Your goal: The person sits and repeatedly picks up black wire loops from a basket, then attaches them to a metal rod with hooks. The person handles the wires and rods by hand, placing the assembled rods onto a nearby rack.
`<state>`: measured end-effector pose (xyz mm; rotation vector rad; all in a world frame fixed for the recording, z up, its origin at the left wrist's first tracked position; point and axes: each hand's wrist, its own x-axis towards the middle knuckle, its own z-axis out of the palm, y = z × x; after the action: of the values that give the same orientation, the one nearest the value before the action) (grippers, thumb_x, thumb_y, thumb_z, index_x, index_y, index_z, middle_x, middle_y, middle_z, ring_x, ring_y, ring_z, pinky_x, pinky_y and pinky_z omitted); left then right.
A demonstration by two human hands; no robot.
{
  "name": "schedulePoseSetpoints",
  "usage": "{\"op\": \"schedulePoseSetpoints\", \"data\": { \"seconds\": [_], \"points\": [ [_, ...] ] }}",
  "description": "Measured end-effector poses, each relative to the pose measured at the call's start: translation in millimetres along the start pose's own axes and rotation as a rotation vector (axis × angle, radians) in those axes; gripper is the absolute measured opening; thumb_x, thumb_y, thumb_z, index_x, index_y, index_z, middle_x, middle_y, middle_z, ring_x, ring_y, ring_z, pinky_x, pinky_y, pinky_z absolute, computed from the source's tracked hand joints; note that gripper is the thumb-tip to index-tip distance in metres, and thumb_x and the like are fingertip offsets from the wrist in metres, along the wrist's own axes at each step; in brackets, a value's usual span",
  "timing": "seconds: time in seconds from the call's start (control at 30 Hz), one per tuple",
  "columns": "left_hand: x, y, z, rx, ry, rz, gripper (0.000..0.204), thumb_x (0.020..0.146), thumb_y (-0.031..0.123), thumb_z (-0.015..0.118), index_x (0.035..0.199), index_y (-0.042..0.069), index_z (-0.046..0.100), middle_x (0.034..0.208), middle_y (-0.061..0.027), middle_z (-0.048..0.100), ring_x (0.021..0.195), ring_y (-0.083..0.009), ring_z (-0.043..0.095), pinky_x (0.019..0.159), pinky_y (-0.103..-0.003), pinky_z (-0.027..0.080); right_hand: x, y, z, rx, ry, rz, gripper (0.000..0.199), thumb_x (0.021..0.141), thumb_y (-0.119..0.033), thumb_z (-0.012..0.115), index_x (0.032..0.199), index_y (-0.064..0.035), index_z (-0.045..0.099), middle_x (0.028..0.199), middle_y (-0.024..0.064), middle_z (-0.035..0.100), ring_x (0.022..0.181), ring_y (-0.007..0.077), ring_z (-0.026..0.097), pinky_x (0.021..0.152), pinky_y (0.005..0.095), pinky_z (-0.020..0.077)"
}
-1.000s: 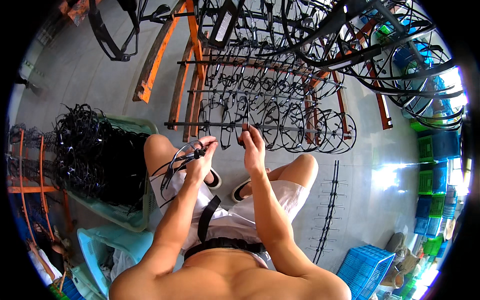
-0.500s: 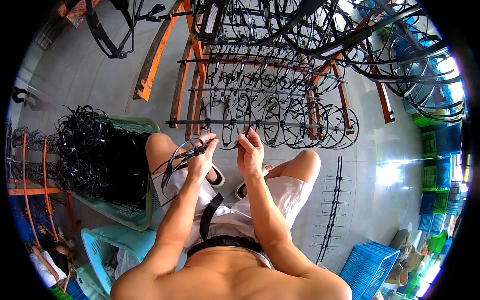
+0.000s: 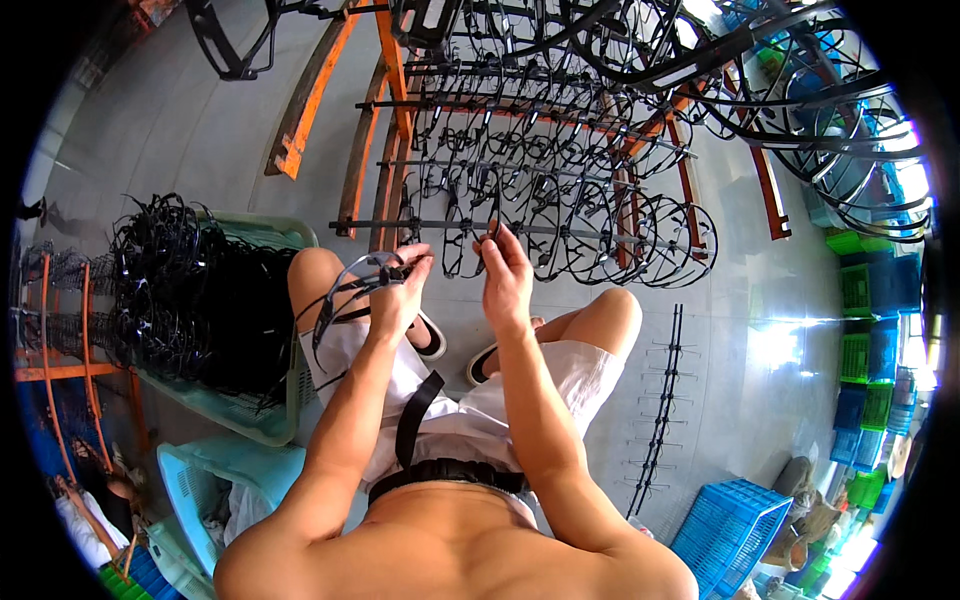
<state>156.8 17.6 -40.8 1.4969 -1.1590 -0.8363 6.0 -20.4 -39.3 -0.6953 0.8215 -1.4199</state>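
Note:
My left hand (image 3: pixel 400 292) is closed around a bunch of thin black curved frames (image 3: pixel 340 292) whose loops and strips hang off to its left; their exact kind is unclear. To the right, my right hand (image 3: pixel 507 275) has its thumb and fingers pinched together at the lowest bar (image 3: pixel 580 237) of a rack. They grip a black looped frame (image 3: pixel 496 205) at that bar, partly hidden by the fingertips. Many similar black looped frames (image 3: pixel 655 235) hang along this bar and the bars behind it.
Orange metal posts (image 3: pixel 305 110) carry the rack, and larger black hoops (image 3: pixel 690 80) hang close overhead. At left stands a pale green crate (image 3: pixel 265 425) heaped with black frames. A turquoise basket (image 3: pixel 240 465), a blue crate (image 3: pixel 730 530) and a clipped rod (image 3: pixel 660 410) lie around me.
My right hand has moved forward, bringing its fingertips up to the bar. My left hand keeps its bunch and has shifted slightly forward. The whole view has tilted a little.

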Motion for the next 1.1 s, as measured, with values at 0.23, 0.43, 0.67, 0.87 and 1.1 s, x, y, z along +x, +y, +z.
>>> {"op": "schedulePoseSetpoints", "data": {
  "seconds": [0.23,0.43,0.67,0.87,1.1],
  "points": [
    [-23,49,-32,-0.775,-0.108,-0.487,0.047,0.094,0.043,0.048,0.124,0.007,0.055,0.111,-0.0031,0.056,0.096,-0.0123,0.053,0.078,-0.024,0.046,-50,-43,41,-1.145,-0.104,-0.591,0.039,0.082,-0.003,0.059,0.12,-0.0011,0.049,0.111,0.0203,0.047,0.104,0.0373,0.045,0.093,0.0454,0.0342],
    [-26,57,-50,-0.915,-0.094,-0.348,0.038,0.094,0.039,0.051,0.117,0.008,0.054,0.119,-0.0036,0.054,0.109,-0.0127,0.05,0.095,-0.029,0.04,-52,-31,59,-0.623,-0.592,0.089,0.022,0.093,-0.018,0.055,0.098,0.0024,0.06,0.085,0.0093,0.058,0.072,0.0212,0.057,0.065,0.0298,0.0463],
    [-20,51,-55,-1.188,0.002,-0.349,0.018,0.091,0.021,0.059,0.102,0.007,0.055,0.092,-0.0071,0.06,0.082,-0.0194,0.061,0.074,-0.034,0.05,-39,-71,67,-0.255,-0.398,0.402,0.015,0.094,-0.017,0.054,0.094,-0.0024,0.055,0.071,0.0012,0.057,0.053,0.0056,0.048,0.047,0.0203,0.0381],
    [-4,36,-31,-0.651,0.03,-0.477,0.024,0.087,0.011,0.058,0.11,0.006,0.052,0.072,-0.0015,0.052,0.054,-0.0064,0.046,0.043,-0.02,0.034,-8,-98,99,-0.326,0.05,0.011,0.019,0.097,-0.017,0.045,0.102,-0.0015,0.055,0.08,0.0068,0.063,0.044,0.0026,0.042,0.037,0.0186,0.03],
    [1,25,-7,-0.483,0.016,-0.43,0.024,0.085,0.013,0.063,0.105,0.002,0.059,0.068,0.0022,0.053,0.054,-0.0039,0.044,0.045,-0.019,0.033,43,18,90,-0.804,0.167,-0.024,0.026,0.096,-0.021,0.045,0.104,0.0025,0.052,0.086,0.0143,0.063,0.075,0.0226,0.059,0.07,0.033,0.0463]
  ]
}}
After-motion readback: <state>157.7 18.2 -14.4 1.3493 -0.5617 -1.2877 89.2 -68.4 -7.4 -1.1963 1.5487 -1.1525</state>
